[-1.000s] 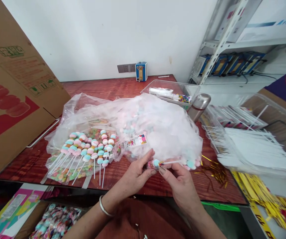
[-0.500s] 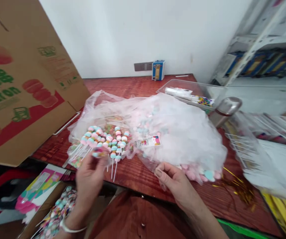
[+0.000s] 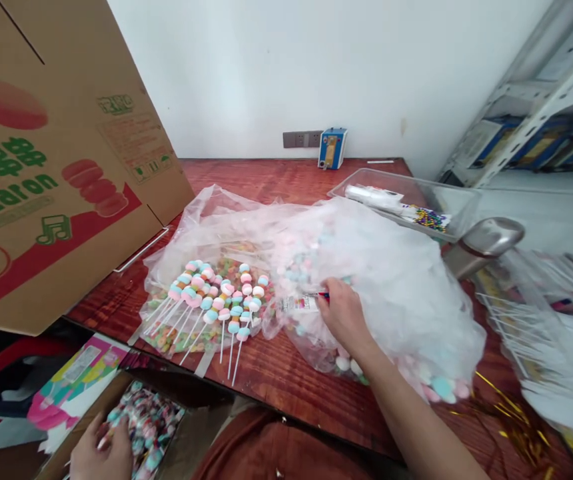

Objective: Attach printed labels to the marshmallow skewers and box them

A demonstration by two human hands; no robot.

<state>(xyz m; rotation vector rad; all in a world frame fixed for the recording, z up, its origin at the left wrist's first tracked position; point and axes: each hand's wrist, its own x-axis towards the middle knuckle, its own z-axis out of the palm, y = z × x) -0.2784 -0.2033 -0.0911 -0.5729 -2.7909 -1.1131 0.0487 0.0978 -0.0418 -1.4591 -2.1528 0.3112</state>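
Note:
At the lower left, my left hand (image 3: 101, 448) is over a cardboard box of wrapped marshmallow candies (image 3: 154, 427). Its thumb and fingers are spread apart, with candies showing between them. My right hand (image 3: 344, 315) reaches across the table, fingers closed on the right end of a small printed wrapper (image 3: 299, 304). That wrapper lies on a big clear plastic bag (image 3: 391, 267) of pink, white and blue marshmallows. Left of it, several pastel marshmallow skewers (image 3: 226, 303) with white sticks rest on another clear bag, which holds small ring-shaped candies (image 3: 166, 340).
A large printed carton (image 3: 66, 153) stands at the left. Behind the bags are a clear plastic tray (image 3: 361, 177) and a small blue device (image 3: 332, 148). On the right are a steel flask (image 3: 486, 243), bagged white sticks (image 3: 504, 333) and gold ties (image 3: 516, 427).
My left hand has gone down from above the skewers, where it held a small wrapped candy, to the box. My right hand has moved up from the table's front edge onto the printed wrapper.

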